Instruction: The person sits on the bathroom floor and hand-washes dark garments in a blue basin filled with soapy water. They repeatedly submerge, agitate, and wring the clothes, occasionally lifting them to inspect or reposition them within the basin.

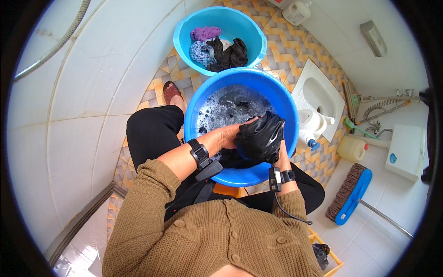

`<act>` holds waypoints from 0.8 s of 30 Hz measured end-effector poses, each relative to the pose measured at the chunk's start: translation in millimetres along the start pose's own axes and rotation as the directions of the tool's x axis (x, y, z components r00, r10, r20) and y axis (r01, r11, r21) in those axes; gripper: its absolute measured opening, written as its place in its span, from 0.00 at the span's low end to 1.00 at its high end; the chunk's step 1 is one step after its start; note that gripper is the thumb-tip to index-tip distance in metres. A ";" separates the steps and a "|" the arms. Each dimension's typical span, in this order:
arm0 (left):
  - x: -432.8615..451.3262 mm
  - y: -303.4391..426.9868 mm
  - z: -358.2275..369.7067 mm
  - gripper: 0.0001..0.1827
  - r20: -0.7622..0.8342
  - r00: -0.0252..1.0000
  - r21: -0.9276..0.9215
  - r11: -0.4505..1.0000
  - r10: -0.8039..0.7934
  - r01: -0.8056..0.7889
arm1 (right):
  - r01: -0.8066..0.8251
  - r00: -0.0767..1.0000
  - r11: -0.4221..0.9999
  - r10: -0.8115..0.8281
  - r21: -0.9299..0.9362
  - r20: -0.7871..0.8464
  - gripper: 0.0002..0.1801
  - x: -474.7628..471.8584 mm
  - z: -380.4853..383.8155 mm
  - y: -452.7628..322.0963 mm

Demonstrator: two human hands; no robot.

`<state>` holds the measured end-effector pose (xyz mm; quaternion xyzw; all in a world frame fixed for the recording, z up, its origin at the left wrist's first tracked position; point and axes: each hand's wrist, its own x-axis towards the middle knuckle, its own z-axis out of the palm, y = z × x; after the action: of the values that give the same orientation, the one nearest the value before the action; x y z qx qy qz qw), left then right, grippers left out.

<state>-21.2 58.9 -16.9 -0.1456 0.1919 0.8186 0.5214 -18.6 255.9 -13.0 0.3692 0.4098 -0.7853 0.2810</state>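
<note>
A wet black cloth garment (261, 138) with a small white mark is bunched between my two hands, over the near right part of a blue plastic basin (242, 177). My left hand (232, 135) holds it from the left, its fingers partly hidden by the cloth. At the garment's right side is my right hand (283, 147), mostly covered by it. Soapy water (225, 107) with foam and bubbles fills the basin, and more dark cloth lies in the water below my hands.
Beyond stands a turquoise basin (183, 26) holding purple, patterned and black clothes. At right are white plastic bottles (308, 121), a squat toilet (316, 93), a yellowish jug (351, 149) and a blue broom head (356, 197). A tiled wall (86, 86) rises on the left.
</note>
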 end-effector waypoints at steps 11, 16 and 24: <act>-0.3 3.4 -6.6 0.29 0.070 0.997 -0.062 0.997 -0.038 0.043 | 0.100 0.967 0.950 -0.163 0.295 0.196 0.51 17.3 -12.1 -8.3; 1.8 5.8 3.1 0.38 0.029 0.999 0.333 0.943 -0.014 0.004 | 0.229 0.930 0.973 -0.213 -0.017 0.301 0.20 23.2 -3.6 -42.4; 4.9 6.3 15.1 0.19 0.053 0.940 0.998 -0.036 0.337 -0.043 | 0.319 0.918 0.810 -0.394 -0.491 -0.053 0.13 27.1 15.9 -28.9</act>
<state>-29.5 67.5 -4.7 0.2097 0.7844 0.4834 0.3273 -61.1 253.2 -16.1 0.2647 0.6710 -0.6694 0.1777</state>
